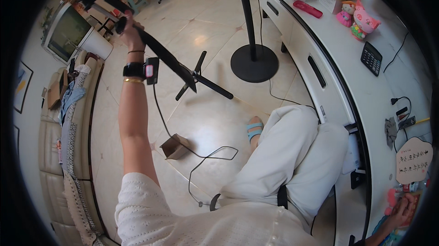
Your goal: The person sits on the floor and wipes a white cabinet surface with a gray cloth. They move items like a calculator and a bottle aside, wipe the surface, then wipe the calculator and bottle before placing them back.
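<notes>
My left hand [133, 37] is closed around the upper part of a black tripod stand [164, 57]. A jointed black arm [113, 1] extends above that grip. The stand's splayed legs [215, 86] are over the tiled floor. A small black device [152, 70] with a cable is strapped at my left wrist. Far right, my right hand [405, 208] is at the white cabinet top, its fingers curled beside a pink item [391, 198] and a reddish-orange flat item [415, 208]. Whether it grips either one is unclear.
A black fan base [254, 63] stands ahead beside the white cabinet [329, 78]. An open cardboard box [175, 146] and a loose cable [205, 158] are on the floor. The cabinet top bears a calculator [371, 58] and pink figurines [365, 20]. A beige sofa [51, 157] lines the left.
</notes>
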The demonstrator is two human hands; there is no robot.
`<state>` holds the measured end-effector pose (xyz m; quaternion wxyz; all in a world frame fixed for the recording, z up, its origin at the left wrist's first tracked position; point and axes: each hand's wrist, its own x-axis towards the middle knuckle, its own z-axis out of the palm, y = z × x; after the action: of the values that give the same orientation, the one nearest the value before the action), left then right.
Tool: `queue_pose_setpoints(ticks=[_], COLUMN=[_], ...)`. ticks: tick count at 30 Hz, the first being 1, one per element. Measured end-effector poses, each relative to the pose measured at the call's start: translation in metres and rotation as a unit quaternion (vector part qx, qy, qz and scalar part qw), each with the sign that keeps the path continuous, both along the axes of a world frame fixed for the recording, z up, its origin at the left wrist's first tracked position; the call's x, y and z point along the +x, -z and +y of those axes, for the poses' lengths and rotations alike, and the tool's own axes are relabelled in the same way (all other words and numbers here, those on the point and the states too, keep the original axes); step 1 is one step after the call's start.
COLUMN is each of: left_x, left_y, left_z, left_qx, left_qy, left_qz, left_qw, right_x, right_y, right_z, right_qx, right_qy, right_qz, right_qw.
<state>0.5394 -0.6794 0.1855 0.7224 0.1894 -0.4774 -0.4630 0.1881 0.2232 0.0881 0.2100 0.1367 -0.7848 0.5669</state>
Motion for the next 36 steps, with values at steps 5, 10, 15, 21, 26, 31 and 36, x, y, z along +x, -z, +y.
queue_pose_setpoints(ticks=[5, 10, 15, 21, 26, 31, 36], left_x=[-0.026, -0.041, -0.070, -0.068, -0.061, -0.060, -0.096], left_y=[0.033, 0.056, 0.078, 0.091, 0.103, 0.105, 0.069], left_z=[-0.063, -0.110, -0.137, -0.129, -0.120, -0.074, 0.007], left_qx=[0.038, 0.043, 0.066, 0.005, 0.014, -0.066, -0.239], left_qy=[-0.024, -0.069, -0.054, -0.048, -0.003, -0.428, -0.186], left_qz=[-0.060, -0.136, -0.192, -0.251, -0.310, -0.371, -0.411], left_qw=[0.997, 0.987, 0.978, 0.967, 0.951, 0.821, 0.860], right_x=[-0.012, -0.007, 0.006, 0.032, 0.000, -0.018, -0.056], right_y=[0.019, 0.015, -0.012, -0.037, -0.018, -0.018, -0.016], right_z=[0.027, 0.010, -0.063, -0.139, -0.154, -0.181, -0.244], right_qx=[0.033, 0.115, 0.146, 0.105, 0.052, 0.013, 0.018], right_qy=[0.088, 0.074, 0.065, 0.022, -0.013, -0.063, -0.168], right_qz=[-0.050, -0.044, 0.011, -0.077, -0.089, -0.105, -0.080], right_qw=[0.994, 0.990, 0.987, 0.991, 0.995, 0.992, 0.982])
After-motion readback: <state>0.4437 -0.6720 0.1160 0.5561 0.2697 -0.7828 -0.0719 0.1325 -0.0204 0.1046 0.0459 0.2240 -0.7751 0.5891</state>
